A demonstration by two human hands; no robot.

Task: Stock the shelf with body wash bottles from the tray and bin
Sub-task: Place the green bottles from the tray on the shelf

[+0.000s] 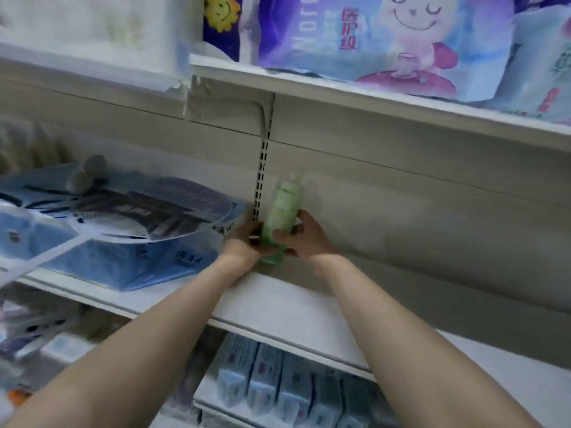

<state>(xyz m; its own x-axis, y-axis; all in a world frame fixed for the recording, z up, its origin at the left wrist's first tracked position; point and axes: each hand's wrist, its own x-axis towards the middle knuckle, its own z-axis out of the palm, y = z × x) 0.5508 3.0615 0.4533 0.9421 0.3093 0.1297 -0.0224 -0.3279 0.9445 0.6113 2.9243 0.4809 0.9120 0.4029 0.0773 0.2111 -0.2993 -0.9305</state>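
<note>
A: While the view is blurry, the white shelf [278, 304] shows, beige back panel [401, 211] and slotted upright [262, 180] behind it.
B: Stock?
A: Blue packs [102, 251] left, boxed rows [293, 387] below, wrapped packs [386, 41] above.
B: Bottle?
A: Green bottle [282, 208] upright at the shelf back, beside the upright. Left hand [244, 242] and right hand [306, 239] both curl round its lower half.

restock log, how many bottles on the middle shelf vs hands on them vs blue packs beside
green body wash bottle: 1, upright at the back of the shelf
hands gripping it: 2, left hand and right hand
blue pack beside: 1
total: 4
</note>
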